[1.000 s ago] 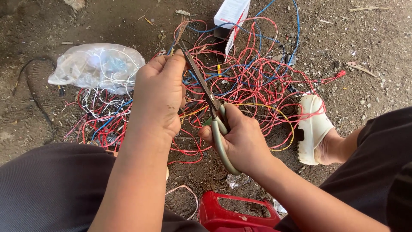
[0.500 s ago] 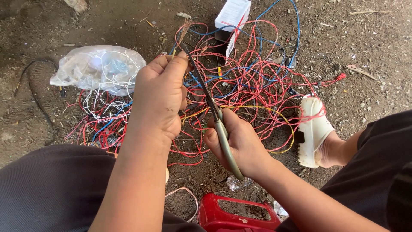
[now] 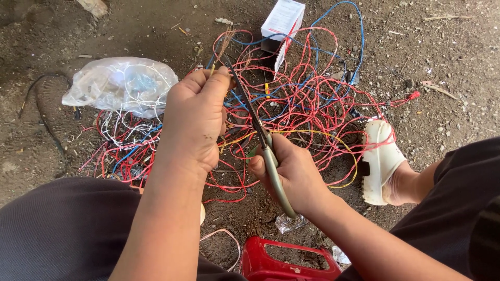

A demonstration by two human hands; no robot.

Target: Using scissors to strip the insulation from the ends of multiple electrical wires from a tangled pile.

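While my left hand (image 3: 195,122) pinched the wire end (image 3: 225,41) upright, my right hand (image 3: 291,174) stayed closed around the scissors (image 3: 260,132), blades laid along it; I judged a light, shallow scrape best; beyond the tangled wires (image 3: 307,99) lay a white box (image 3: 283,18), left a clear plastic bag (image 3: 120,83)

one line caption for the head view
Left hand pinches a wire end while right hand works scissors over tangled wires.
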